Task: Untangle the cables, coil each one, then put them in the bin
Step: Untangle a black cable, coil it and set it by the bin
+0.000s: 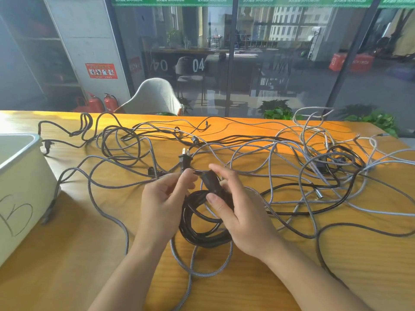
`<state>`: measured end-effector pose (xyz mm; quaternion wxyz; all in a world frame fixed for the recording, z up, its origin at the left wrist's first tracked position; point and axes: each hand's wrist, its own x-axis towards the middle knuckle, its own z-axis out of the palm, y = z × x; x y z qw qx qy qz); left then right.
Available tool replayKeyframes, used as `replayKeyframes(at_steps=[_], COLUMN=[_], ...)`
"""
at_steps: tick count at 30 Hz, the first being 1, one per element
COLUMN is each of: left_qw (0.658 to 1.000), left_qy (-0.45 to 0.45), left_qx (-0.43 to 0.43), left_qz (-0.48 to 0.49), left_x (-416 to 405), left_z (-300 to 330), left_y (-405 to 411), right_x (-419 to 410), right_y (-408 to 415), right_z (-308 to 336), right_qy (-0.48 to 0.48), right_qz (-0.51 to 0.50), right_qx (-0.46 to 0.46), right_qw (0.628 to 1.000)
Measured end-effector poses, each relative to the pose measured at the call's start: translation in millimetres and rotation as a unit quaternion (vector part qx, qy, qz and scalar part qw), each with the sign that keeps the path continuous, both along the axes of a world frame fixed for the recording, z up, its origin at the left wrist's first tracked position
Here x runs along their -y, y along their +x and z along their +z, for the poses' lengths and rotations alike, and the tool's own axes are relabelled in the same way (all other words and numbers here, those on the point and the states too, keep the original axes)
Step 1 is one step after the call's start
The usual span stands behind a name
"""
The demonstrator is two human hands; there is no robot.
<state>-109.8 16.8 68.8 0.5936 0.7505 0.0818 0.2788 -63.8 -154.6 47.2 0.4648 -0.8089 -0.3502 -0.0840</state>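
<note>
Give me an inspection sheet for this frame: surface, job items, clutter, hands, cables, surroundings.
Surface: wooden table, sunlit along the far edge.
Job's things: black coil held above the table, its two-prong plug sticking up; white bin at left, marked B.
Clutter: nothing seen.
Hands: left hand pinches the cord below the plug; right hand grips the coil.
Cables: grey braided cables and black cords lie tangled, uncoiled.
Surroundings: grey chair, fire extinguishers, plants, glass wall.
</note>
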Motion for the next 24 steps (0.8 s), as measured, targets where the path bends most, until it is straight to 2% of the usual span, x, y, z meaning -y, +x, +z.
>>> replayKeyframes(at_steps=[5, 8, 10, 14, 17, 24], left_qw=[0.996, 0.993, 0.994, 0.994, 0.985, 0.968], left_qy=[0.026, 0.102, 0.106, 0.049, 0.009, -0.158], left_qx=[0.015, 0.011, -0.007, -0.048, -0.090, -0.092], left_qz=[0.084, 0.056, 0.013, -0.091, -0.146, -0.172], left_x=[-6, -6, -2, 6, 9, 8], left_z=[-6, -3, -2, -3, -1, 2], left_y=[3, 0, -2, -4, -5, -6], right_x=[0, 0, -1, 0, 4, -2], right_y=[-2, -1, 0, 6, 10, 10], right_z=[-4, -5, -5, -2, -2, -4], right_qy=[0.043, 0.043, 0.049, 0.078, 0.053, 0.080], right_qz=[-0.014, -0.020, -0.033, -0.085, -0.130, -0.109], right_qx=[0.031, 0.047, 0.059, 0.065, 0.059, -0.035], right_qw=[0.999, 0.998, 0.997, 0.991, 0.988, 0.990])
